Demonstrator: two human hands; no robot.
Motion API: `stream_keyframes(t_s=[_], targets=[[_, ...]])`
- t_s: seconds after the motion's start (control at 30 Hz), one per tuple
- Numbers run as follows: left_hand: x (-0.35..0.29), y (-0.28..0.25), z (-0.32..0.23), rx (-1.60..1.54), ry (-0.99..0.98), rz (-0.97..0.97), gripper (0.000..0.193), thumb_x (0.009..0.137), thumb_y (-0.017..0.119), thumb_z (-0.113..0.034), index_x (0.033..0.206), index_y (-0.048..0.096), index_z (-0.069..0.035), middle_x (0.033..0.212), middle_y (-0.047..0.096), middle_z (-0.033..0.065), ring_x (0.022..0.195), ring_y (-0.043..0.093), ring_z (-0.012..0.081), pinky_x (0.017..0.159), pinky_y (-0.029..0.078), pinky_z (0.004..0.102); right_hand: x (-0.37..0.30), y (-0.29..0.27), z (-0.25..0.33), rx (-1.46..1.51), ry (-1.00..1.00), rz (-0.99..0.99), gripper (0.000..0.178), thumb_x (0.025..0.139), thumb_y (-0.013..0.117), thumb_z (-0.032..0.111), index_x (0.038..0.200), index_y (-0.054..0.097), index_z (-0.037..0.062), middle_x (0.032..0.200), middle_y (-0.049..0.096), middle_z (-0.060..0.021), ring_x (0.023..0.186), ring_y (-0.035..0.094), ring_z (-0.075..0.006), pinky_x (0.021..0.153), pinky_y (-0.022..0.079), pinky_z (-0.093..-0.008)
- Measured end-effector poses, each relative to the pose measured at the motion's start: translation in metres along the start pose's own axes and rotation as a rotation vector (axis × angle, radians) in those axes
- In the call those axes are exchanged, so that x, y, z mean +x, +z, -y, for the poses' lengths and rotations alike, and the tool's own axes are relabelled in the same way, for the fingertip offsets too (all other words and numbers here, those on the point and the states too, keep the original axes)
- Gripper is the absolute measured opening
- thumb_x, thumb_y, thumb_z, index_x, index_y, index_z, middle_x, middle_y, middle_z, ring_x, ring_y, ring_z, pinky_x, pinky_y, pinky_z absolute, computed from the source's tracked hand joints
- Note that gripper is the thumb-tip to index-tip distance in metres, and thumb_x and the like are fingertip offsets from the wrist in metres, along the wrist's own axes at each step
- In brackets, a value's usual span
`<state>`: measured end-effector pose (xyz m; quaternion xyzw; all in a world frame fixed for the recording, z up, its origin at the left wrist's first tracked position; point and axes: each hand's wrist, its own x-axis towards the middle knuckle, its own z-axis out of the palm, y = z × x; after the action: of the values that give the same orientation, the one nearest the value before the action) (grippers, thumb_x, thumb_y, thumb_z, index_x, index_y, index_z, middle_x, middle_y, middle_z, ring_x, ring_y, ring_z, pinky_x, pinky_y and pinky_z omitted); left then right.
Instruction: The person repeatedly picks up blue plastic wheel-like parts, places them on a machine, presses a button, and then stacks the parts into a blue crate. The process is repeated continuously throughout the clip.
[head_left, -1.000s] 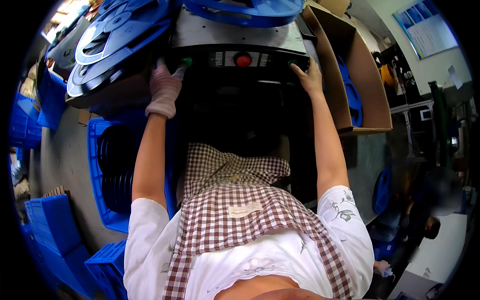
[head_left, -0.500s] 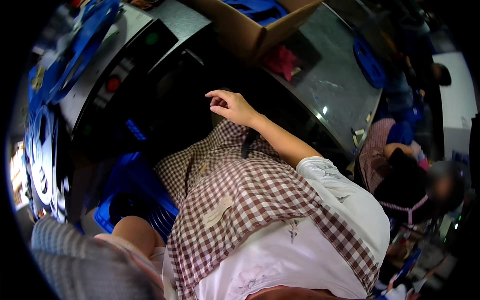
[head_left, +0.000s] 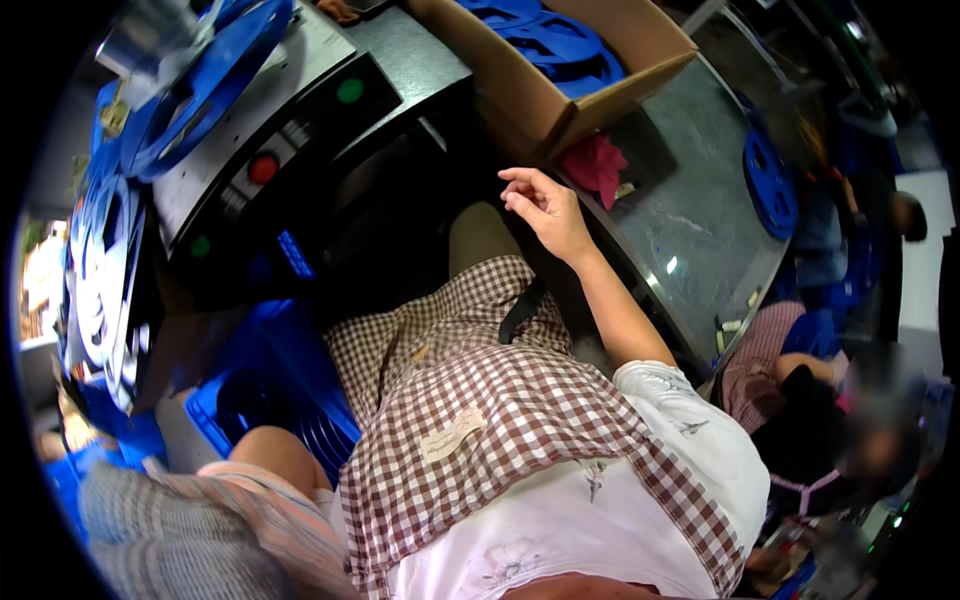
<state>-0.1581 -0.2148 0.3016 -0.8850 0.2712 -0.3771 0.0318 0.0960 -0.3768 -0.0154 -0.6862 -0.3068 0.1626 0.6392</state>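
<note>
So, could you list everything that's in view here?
Machine: one, grey and black, upper left
Round button: one, red, machine panel
Other buttons: two, green, same panel
Cardboard box: one, brown, top centre
Reels: several, blue, upper left, inside box, on table
Table: one, grey, right
Cloth: one, pink, beside box
Crates: at least one, blue, left
Co-workers: at least two, dark clothing, right
Apron: one, brown-white checked, centre
Left hand: one, striped glove, lower left
Right hand: one, bare, centre
</note>
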Motion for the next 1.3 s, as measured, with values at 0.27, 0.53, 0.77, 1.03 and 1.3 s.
stream_keyframes(t_s=[0.27, 0.53, 0.77, 1.03, 1.3], targets=[[-0.058, 0.059, 0.029, 0.051, -0.4, -0.113, 0.036, 0.087, 0.06, -0.019, 0.121, 0.054, -0.007, 0.104, 0.062, 0.0121, 0.098, 0.063, 0.0272, 0.083, 0.052, 0.0361, 0.004, 0.04, 0.02, 0.035, -0.037, 0.162, 0.027, 0.09, 0.061, 0.004, 0.117, 0.062, 0.0018, 0.088, 0.066, -0.0032, 0.08, 0.062, -0.0082, 0.074, 0.05, -0.0224], [-0.192, 0.086, 0.208, 0.769, -0.599, 0.415, 0.043, 0.089, 0.057, -0.011, 0.131, 0.05, -0.008, 0.118, 0.063, 0.0128, 0.115, 0.057, 0.0298, 0.098, 0.046, 0.0406, -0.011, 0.047, -0.009, 0.025, 0.061, 0.172, 0.026, 0.091, 0.06, 0.005, 0.117, 0.062, 0.0007, 0.086, 0.066, -0.0042, 0.079, 0.061, -0.0088, 0.074, 0.05, -0.0225], [-0.195, 0.041, 0.249, 0.89, -0.732, 0.61, 0.029, 0.083, 0.059, -0.011, 0.112, 0.061, -0.005, 0.099, 0.064, 0.0129, 0.096, 0.062, 0.0294, 0.086, 0.048, 0.04, -0.029, 0.061, -0.016, 0.037, 0.117, 0.261, 0.027, 0.093, 0.059, 0.006, 0.119, 0.061, 0.0007, 0.09, 0.064, -0.004, 0.083, 0.061, -0.0091, 0.076, 0.052, -0.0235], [-0.215, -0.128, 0.062, 0.213, -0.489, 0.178, 0.029, 0.085, 0.063, -0.01, 0.113, 0.062, -0.001, 0.1, 0.065, 0.0106, 0.089, 0.063, 0.025, 0.083, 0.048, 0.0359, -0.034, 0.071, -0.038, 0.082, 0.151, 0.348, 0.028, 0.092, 0.06, 0.003, 0.12, 0.061, 0.0011, 0.092, 0.064, -0.0034, 0.082, 0.061, -0.009, 0.076, 0.051, -0.0231], [-0.32, -0.207, -0.177, 0.003, -1.642, -0.013, 0.035, 0.093, 0.061, -0.015, 0.124, 0.059, -0.001, 0.11, 0.069, 0.013, 0.108, 0.064, 0.0195, 0.095, 0.052, 0.0326, -0.018, 0.128, -0.032, -0.007, 0.066, 0.695, 0.029, 0.094, 0.059, 0.005, 0.122, 0.06, 0.001, 0.092, 0.065, -0.0037, 0.082, 0.061, -0.0093, 0.077, 0.051, -0.0226]])
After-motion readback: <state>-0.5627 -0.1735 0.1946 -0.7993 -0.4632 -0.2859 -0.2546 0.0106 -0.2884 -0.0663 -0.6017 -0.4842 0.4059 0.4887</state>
